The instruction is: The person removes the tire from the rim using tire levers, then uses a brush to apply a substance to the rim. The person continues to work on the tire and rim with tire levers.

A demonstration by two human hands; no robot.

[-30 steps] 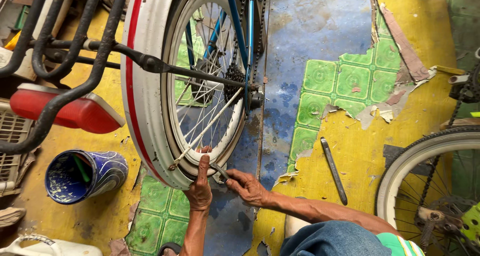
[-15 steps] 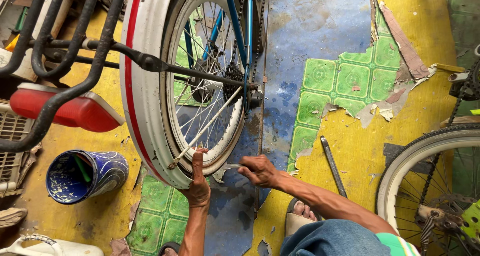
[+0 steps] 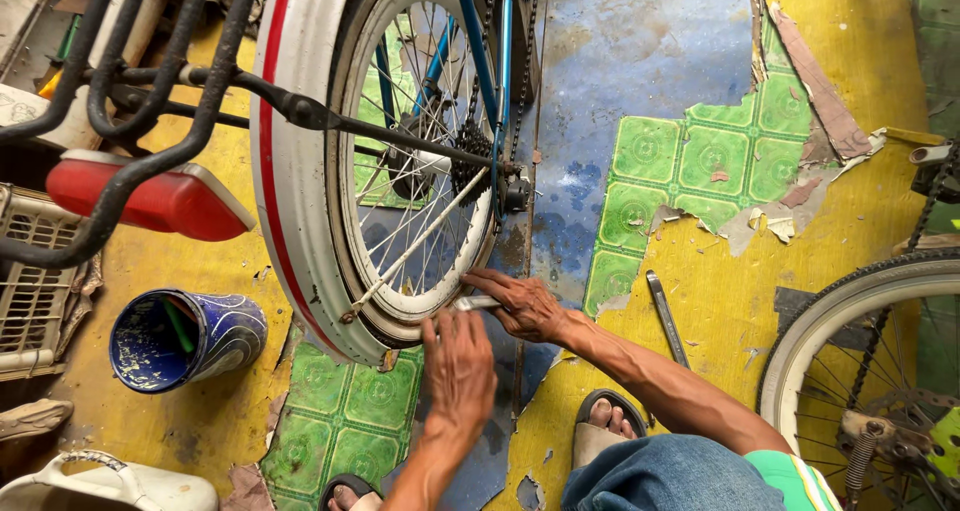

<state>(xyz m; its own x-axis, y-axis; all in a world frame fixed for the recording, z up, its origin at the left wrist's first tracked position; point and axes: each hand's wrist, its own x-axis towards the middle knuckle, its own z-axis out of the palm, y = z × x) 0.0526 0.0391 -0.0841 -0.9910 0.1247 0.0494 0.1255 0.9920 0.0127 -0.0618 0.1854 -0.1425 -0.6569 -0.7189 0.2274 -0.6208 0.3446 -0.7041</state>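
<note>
White tyre (image 3: 300,221) and rim of the upturned bicycle wheel (image 3: 420,171) are taking both hands at the lower edge. Right hand (image 3: 525,306), closer in than a moment ago, is closing its fingers around a small silvery tool (image 3: 478,302) against the rim. Left hand (image 3: 458,366) is pressing there with fingers bent, apparently holding nothing. Long metal bar (image 3: 667,319) is lying on the yellow floor (image 3: 720,301), blue cup (image 3: 185,339) well apart.

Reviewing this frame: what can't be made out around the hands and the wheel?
Head view only:
- Metal tool in the right hand: its tip is hidden by the fingers and the wheel rim.
- Left hand: its back faces the camera, so the grip is unseen.
- Blue can: contents too dark.
</note>
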